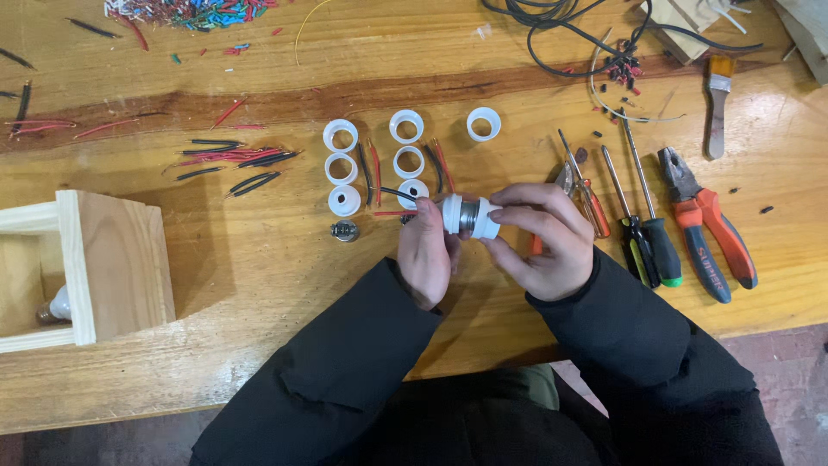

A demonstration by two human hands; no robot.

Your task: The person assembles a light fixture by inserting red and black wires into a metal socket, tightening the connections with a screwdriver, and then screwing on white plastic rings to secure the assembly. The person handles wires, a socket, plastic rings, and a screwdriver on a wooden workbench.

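While both hands [496, 242] grip it, the white lamp socket [470, 216] lies sideways, left-right

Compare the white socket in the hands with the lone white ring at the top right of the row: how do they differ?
The socket is held off the table between the left hand and right hand; the ring lies untouched on the table. The socket lies sideways and shows a grey metal middle; the ring faces up, hollow and all white. Both are round white plastic.
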